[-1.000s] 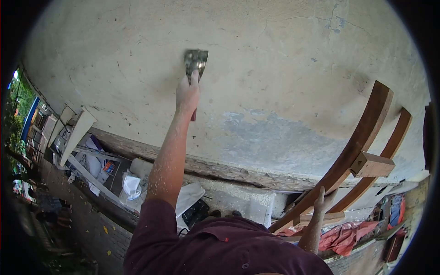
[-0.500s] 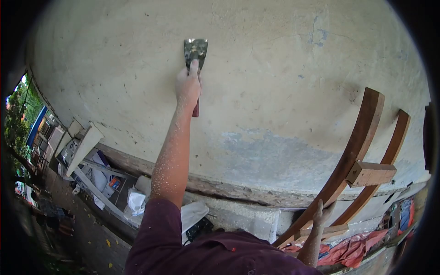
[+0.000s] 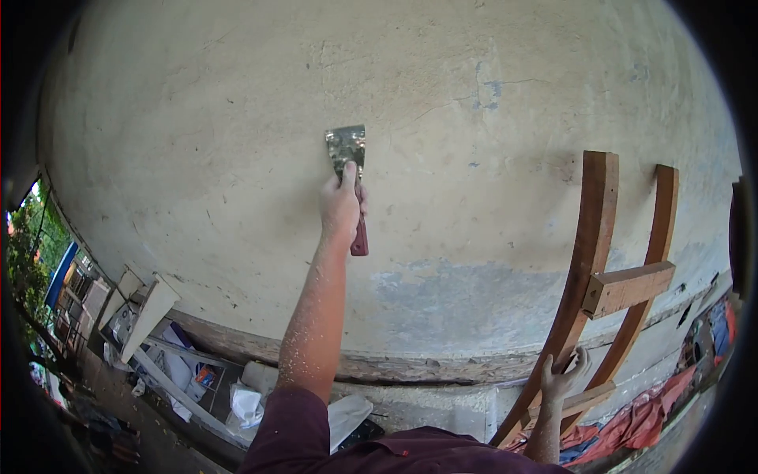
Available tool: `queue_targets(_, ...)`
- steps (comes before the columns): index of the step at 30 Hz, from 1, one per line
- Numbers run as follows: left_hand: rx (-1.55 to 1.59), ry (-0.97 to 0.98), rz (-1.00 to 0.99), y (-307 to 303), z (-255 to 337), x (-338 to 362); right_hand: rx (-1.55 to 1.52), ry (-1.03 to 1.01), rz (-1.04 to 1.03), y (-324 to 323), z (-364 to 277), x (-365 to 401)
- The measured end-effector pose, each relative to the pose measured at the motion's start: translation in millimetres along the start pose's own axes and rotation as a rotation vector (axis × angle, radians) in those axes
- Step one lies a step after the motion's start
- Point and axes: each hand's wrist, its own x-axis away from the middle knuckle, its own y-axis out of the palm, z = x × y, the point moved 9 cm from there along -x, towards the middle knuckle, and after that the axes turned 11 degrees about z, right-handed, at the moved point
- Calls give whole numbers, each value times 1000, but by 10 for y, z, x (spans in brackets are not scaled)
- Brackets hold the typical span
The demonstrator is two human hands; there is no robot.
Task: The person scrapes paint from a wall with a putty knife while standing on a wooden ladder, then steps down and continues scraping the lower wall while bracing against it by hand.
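My left hand [image 3: 341,207] grips a paint scraper [image 3: 347,144] by its dark red handle, the thumb pressed along it and the fingers wrapped round. The broad, stained metal blade points up and overlaps the pale, worn wall [image 3: 237,158]. Light dust and flakes speckle my left forearm. My right hand [image 3: 559,381] is low at the right beside a wooden ladder [image 3: 594,229], thumb at its nearer rail and fingers apart. The ladder leans on the wall.
A bluish-grey peeled patch [image 3: 466,296] spreads across the lower wall. White plastic bags [image 3: 246,407] and clutter lie at the lower left, near pale boards [image 3: 150,316]. Red sheeting [image 3: 643,415] lies beyond the ladder at the lower right.
The view has shifted. Against the wall, my left hand and the scraper have moved right and a little down. My right hand's fingers have spread beside the ladder rail.
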Motion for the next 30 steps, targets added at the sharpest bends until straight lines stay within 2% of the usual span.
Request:
queue_targets(2, 57, -64, -24, 182, 210, -54, 17, -216, 311, -264, -565, 14)
queue_targets(4, 55, -182, -33, 210, -110, 142, -373, -177, 37, 21, -968, 109)
queue_targets(6, 95, -482, -70, 222, -811, 647, -528, -198, -319, 534, -1605, 137)
queue_targets(8, 57, -572, -150, 259, -1516, 1009, -583, -96, -430, 1151, -1963, 161)
queue_targets(10, 89, -525, -147, 334, -1557, 1137, -942, 437, -833, 1839, -2122, 369)
queue_targets(11, 127, -468, -135, 382, -1489, 1109, -942, 435, -814, 1884, -2246, 292)
queue_targets(13, 113, -382, -145, 480, -1263, 1014, -894, 290, -934, 1989, -2574, 235)
queue_targets(14, 96, -305, -134, 497, -1109, 957, -893, 285, -917, 2018, -2663, 193)
queue_targets(16, 15, -281, -176, 554, -816, 915, -722, -150, -344, 1647, -2915, -176)
queue_targets(18, -292, -34, -311, 629, -568, 831, -667, -93, -281, 1604, -2919, -293)
queue_targets(19, -201, 90, -246, 606, -433, 736, -559, -101, -307, 1639, -2859, -315)
queue_targets(20, -259, 270, -108, 455, -269, 635, -451, -109, -331, 1663, -2775, -305)
queue_targets(21, -314, 452, 29, 308, 14, 572, -444, -114, -245, 1683, -2620, -286)
queue_targets(23, -535, 1131, 279, 131, 568, 579, -359, -99, -224, 1879, -2271, -212)
queue_targets(25, -727, 1346, 277, 172, 723, 391, -287, -37, -204, 1954, -2123, -286)
queue_targets(26, -729, 1337, 266, 133, 722, 230, -295, -34, -199, 1992, -2189, -454)
queue_targets(28, -1062, 1386, 245, 216, 594, -20, -302, -44, -194, 2035, -2486, -993)
queue_targets(30, -1059, 1386, 240, 224, 562, -21, -243, -80, -168, 1783, -3065, -1731)
